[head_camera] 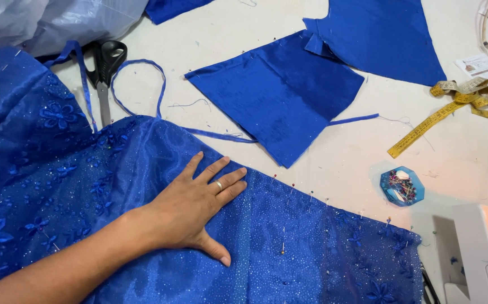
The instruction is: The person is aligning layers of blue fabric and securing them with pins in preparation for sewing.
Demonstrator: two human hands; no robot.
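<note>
Blue sequinned tulle fabric (311,247) lies spread over the near and left part of the white table (334,163), and my left hand (199,211) rests on it palm down, fingers (221,180) loosely fanned and thumb out to the side, pinching nothing; my right hand is out of view, so I cannot tell its state. I judge the step as smoothing the cloth near its pinned edge (323,200); to do it well I would keep the palm flat, press lightly, and stroke toward the pins rather than across them, so the layers do not creep. The fabric's long axis runs from upper left to lower right, its edge slanting down toward the sewing machine (480,253); 2 cut satin pieces (289,95), scissors (104,73), a yellow tape measure (452,110) and a pin box (402,186) lie beyond.
</note>
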